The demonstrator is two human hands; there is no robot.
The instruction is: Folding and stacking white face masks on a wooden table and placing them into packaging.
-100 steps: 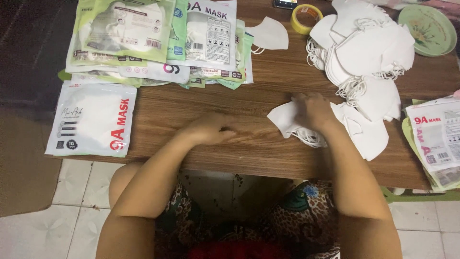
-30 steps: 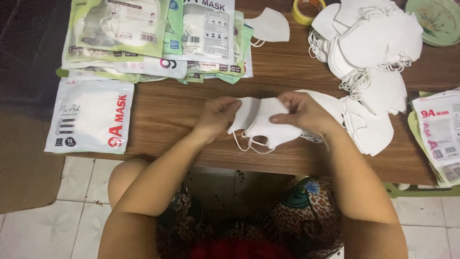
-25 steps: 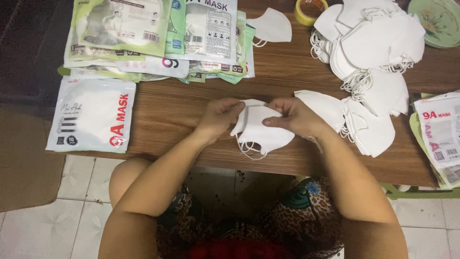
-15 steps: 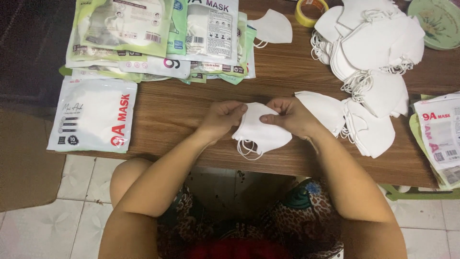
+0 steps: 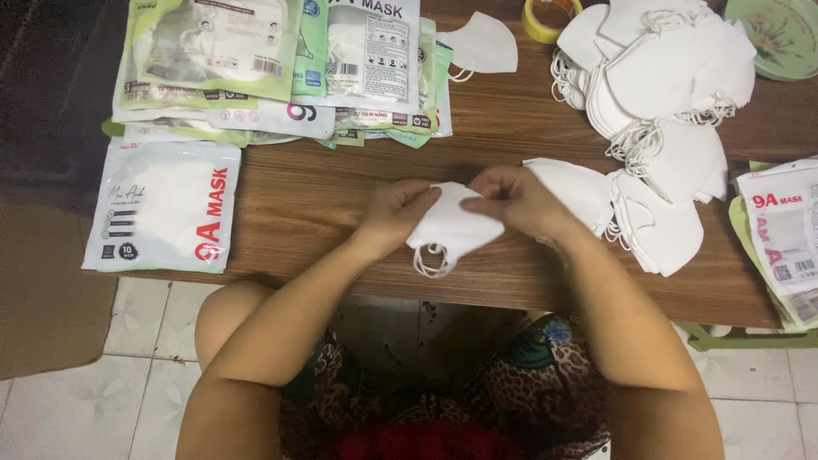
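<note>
**foldy_q:** Both hands pinching one mask, right? What's the grip doing exactly?

**benchwatcher:** Yep. Left hand (image 5: 396,213) is closed on the left edge of the white folded mask (image 5: 453,228), right hand (image 5: 509,198) closed on its top right edge, fingertips only. The mask is held just above the near edge of the wooden tabletop (image 5: 341,196), between the two hands, ear loops dangling off the bottom.

**foldy_q:** How would it handle?

**benchwatcher:** I'd guess super light and floppy, thin soft fabric that creases easily (not fragile, just limp). The folded edges look like the sane place to hold; grab the elastic loops and it'll probably swing and tangle.

**foldy_q:** What's around it?

**benchwatcher:** Just right of the right hand, a few flat masks (image 5: 648,217) overlapping. Left, a white pouch (image 5: 166,213) hanging over the tabletop edge. Further back, a big heap of loose masks (image 5: 660,77), a stack of green and white packets (image 5: 281,68), one lone mask (image 5: 484,44), a yellow tape roll (image 5: 552,17) and a green plate (image 5: 780,34) in the far corner.
</note>
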